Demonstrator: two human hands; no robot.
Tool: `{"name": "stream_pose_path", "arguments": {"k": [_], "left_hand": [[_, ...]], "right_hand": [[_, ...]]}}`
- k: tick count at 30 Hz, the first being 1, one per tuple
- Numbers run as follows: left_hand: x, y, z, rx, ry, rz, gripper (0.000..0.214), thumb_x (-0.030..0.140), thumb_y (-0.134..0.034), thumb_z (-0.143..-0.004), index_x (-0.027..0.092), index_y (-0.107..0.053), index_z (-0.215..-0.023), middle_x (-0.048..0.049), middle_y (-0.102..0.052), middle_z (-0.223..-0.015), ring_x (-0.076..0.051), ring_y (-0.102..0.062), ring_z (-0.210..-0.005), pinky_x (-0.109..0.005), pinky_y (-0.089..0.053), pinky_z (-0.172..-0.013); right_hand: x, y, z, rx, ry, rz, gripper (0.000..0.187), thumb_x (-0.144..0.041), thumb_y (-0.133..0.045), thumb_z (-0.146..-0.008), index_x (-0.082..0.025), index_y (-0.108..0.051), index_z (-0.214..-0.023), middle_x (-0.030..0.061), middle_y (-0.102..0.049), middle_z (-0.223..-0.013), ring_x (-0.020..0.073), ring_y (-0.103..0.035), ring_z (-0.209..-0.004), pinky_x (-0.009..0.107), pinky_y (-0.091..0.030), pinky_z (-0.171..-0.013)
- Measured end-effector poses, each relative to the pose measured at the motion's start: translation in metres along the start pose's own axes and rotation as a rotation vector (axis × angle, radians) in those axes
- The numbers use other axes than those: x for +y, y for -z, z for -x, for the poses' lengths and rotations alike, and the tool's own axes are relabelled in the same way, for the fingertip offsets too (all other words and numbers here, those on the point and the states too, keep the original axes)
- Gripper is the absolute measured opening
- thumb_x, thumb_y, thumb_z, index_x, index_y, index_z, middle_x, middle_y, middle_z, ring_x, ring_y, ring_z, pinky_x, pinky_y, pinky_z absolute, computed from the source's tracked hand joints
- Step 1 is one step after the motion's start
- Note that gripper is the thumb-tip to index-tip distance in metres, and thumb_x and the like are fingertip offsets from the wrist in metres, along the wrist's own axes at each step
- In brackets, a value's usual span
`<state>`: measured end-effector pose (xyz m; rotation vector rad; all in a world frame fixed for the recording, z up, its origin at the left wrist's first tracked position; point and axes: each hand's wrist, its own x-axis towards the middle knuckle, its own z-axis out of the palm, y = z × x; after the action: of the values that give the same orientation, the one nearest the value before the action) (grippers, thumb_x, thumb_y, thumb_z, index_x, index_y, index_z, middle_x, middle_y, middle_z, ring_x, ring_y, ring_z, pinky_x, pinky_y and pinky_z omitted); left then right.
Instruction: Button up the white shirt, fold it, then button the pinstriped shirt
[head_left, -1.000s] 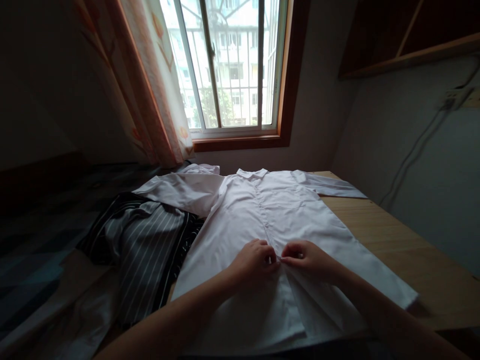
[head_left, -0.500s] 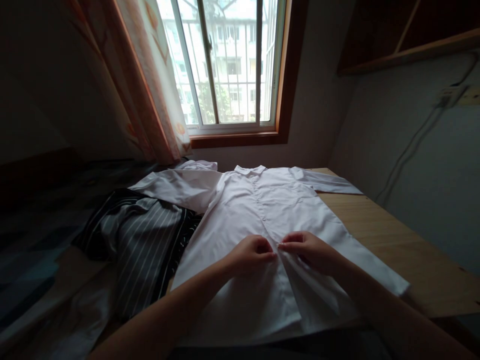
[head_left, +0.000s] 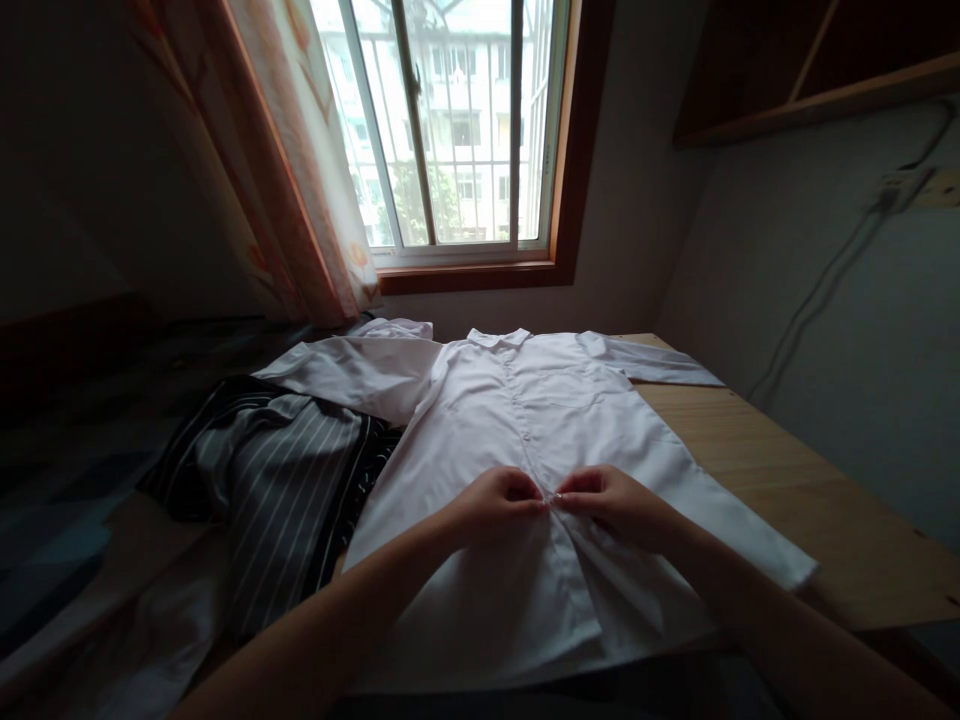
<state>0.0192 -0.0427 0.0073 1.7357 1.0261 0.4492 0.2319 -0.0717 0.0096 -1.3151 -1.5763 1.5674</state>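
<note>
A white button-up shirt (head_left: 465,430) lies spread flat, front side up, with its collar toward the window and its sleeves out to both sides. Buttons run down its placket, fastened above my hands; below them the front edges part. My left hand (head_left: 501,500) pinches the left front edge of the shirt at the placket. Fingertips nearly touching it, my right hand (head_left: 607,502) pinches the other front edge. Any button between the fingertips is too small to make out.
The shirt lies on a pale wooden board (head_left: 780,480). Dark striped cloth (head_left: 292,480) is bunched to the left, partly beneath the sleeve. A curtain (head_left: 277,180) hangs beside the barred window (head_left: 465,130). A shelf (head_left: 810,110) and a cable (head_left: 814,290) are on the right wall.
My right hand has moved slightly left, and the fingertips of both hands have come together at the placket. The front edges of the shirt are drawn closer there.
</note>
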Motion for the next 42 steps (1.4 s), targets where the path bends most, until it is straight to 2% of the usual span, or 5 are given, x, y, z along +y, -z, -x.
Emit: {"name": "stream_pose_path", "arguments": {"k": [15,22,27,34,42], "left_hand": [[0.005,0.001,0.003,0.007,-0.025,-0.095,0.028,0.039,-0.065,-0.074,0.012,-0.072,-0.079,-0.0025,-0.066,-0.071,-0.015,-0.055,-0.068,-0.024,-0.04,-0.062],[0.004,-0.002,0.004,0.026,-0.027,-0.134,0.029,0.038,-0.063,-0.075,0.011,-0.074,-0.079,-0.0041,-0.068,-0.071,-0.016,-0.057,-0.066,-0.024,-0.04,-0.06],[0.001,-0.003,0.003,0.011,-0.038,-0.154,0.029,0.037,-0.061,-0.076,0.01,-0.072,-0.079,-0.0038,-0.066,-0.07,-0.015,-0.055,-0.065,-0.024,-0.038,-0.058],[0.004,-0.002,0.004,0.012,-0.054,-0.191,0.027,0.036,-0.061,-0.076,0.011,-0.071,-0.077,-0.0029,-0.063,-0.068,-0.015,-0.053,-0.066,-0.023,-0.038,-0.059],[0.007,-0.003,0.004,0.002,-0.047,-0.252,0.022,0.031,-0.058,-0.075,0.012,-0.067,-0.071,-0.0003,-0.057,-0.065,-0.013,-0.049,-0.063,-0.023,-0.034,-0.057]], "right_hand": [[0.0,-0.001,0.0,-0.007,0.041,0.045,0.041,-0.052,-0.074,-0.072,-0.012,-0.073,-0.082,-0.0053,-0.046,-0.052,0.0061,-0.032,-0.048,0.022,-0.023,-0.046],[0.003,-0.002,-0.002,-0.059,0.024,-0.048,0.038,-0.049,-0.073,-0.073,-0.013,-0.072,-0.082,-0.0004,-0.06,-0.062,0.0106,-0.052,-0.06,0.023,-0.037,-0.056],[0.006,-0.004,-0.004,-0.059,0.0,-0.119,0.037,-0.046,-0.078,-0.067,-0.014,-0.07,-0.084,0.0003,-0.065,-0.067,0.0141,-0.06,-0.068,0.025,-0.044,-0.063],[0.01,-0.007,-0.009,0.004,0.023,-0.084,0.026,-0.036,-0.078,-0.066,-0.014,-0.071,-0.078,-0.0005,-0.065,-0.061,0.0095,-0.052,-0.055,0.022,-0.035,-0.053],[0.013,-0.012,-0.012,0.055,0.11,0.025,0.019,-0.033,-0.075,-0.068,-0.014,-0.072,-0.073,0.0006,-0.065,-0.06,0.0124,-0.055,-0.055,0.024,-0.039,-0.053]]}}
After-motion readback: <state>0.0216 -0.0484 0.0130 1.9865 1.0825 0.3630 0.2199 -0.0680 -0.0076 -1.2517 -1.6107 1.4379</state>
